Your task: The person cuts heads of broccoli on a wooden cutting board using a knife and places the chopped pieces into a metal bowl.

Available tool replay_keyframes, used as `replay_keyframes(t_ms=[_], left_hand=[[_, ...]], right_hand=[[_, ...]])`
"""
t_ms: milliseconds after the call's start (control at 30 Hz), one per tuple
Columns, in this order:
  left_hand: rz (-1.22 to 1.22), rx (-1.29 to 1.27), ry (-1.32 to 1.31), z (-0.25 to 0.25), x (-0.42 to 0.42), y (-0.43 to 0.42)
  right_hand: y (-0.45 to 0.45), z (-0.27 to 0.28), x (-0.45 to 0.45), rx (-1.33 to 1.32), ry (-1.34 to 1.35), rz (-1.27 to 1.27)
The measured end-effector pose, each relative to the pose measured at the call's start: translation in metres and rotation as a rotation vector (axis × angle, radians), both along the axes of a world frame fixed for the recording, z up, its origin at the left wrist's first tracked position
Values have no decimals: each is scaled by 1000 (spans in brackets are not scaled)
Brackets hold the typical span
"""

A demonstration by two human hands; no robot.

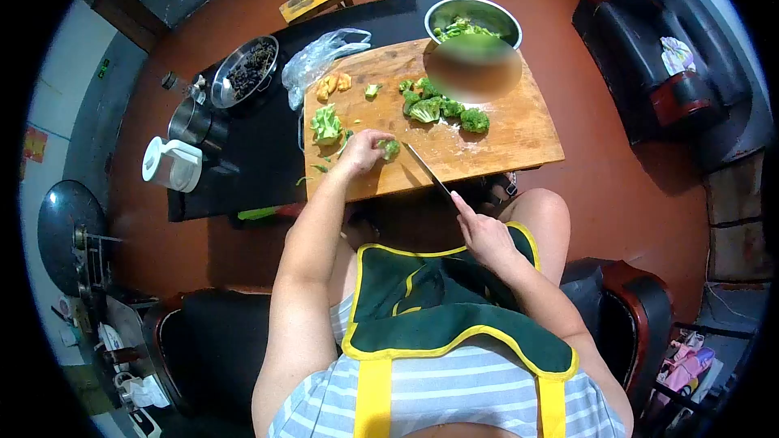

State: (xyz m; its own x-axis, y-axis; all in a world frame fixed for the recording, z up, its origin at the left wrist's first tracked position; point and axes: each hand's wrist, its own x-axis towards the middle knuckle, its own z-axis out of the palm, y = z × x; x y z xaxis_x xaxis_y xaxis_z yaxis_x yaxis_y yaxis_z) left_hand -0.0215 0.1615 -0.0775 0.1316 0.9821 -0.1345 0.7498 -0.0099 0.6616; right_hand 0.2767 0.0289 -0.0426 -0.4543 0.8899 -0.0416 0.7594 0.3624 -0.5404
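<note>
My left hand is closed around a small broccoli piece at the near side of the wooden cutting board. In my right hand is a knife, its blade slanting up and left over the board's near edge, its tip close to that piece but apart from it. Several broccoli florets lie in a group farther back. To the left rest a pale green broccoli stem, a small cut piece, and some yellowish-orange pieces. Green scraps are scattered near my left wrist.
A metal bowl with greens stands at the board's far right corner, beside a blurred patch. Left of the board are a clear plastic bag, a basin of dark food, a metal pot and a clear pitcher on the black table.
</note>
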Motion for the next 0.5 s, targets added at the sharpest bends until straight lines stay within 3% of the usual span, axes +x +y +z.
replay_keyframes(t_ms=[33, 133, 167, 333, 500], left_hand=[[82, -104, 20, 9, 9, -5], [265, 40, -73, -14, 19, -14], [337, 26, -243, -28, 22, -18], [371, 234, -50, -24, 40, -37], [384, 269, -77, -21, 47, -37]], right_hand=[[-3, 0, -2, 17, -23, 6], [-12, 6, -6, 84, -101, 5], [-15, 8, -7, 111, -129, 5], [-22, 2, -8, 137, -247, 19], [-17, 4, -10, 114, -342, 64]])
